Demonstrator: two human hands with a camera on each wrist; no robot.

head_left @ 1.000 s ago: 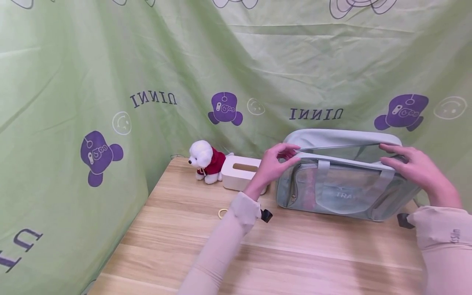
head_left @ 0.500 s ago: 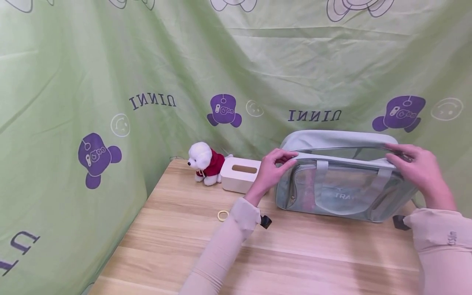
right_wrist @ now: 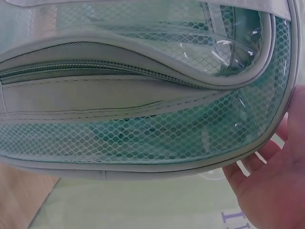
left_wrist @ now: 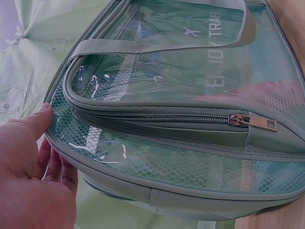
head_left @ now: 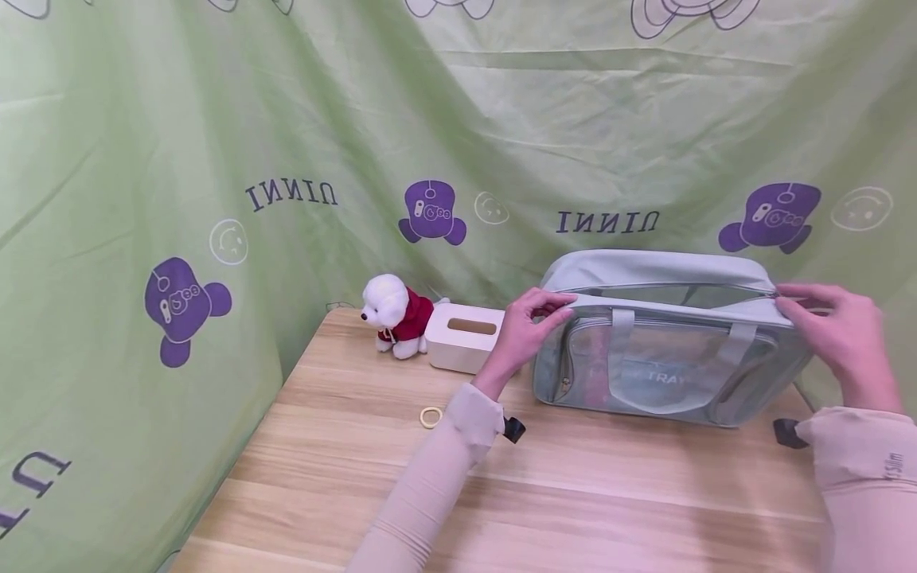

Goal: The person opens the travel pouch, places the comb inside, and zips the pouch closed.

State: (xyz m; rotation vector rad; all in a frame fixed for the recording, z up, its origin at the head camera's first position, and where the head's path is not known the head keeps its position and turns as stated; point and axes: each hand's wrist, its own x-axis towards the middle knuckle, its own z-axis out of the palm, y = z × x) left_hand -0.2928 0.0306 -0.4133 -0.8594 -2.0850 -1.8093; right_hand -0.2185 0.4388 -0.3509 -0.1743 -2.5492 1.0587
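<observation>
A pale green see-through travel bag point(head_left: 673, 362) stands upright on the table, its top partly gaping between the back rim and the front rim. Mesh, a front zip pocket and a strap show on it. My left hand point(head_left: 526, 330) pinches the top edge at the bag's left corner; in the left wrist view the thumb of the left hand point(left_wrist: 28, 162) lies on the near side, fingers behind. At the top right corner my right hand point(head_left: 841, 330) grips the edge between thumb and fingers. Fingers of the right hand point(right_wrist: 271, 171) curl behind the bag's rim in the right wrist view.
Left of the bag stands a white tissue box point(head_left: 458, 350), touching or close to a white plush dog point(head_left: 397, 314) in a red hoodie. A small yellow ring point(head_left: 431, 418) lies on the wooden table point(head_left: 329, 469). A green printed curtain point(head_left: 401, 119) hangs behind.
My right hand has moved rightward along the bag's top edge to its right corner. The left hand has closed its fingers onto the left corner. The bag has barely moved.
</observation>
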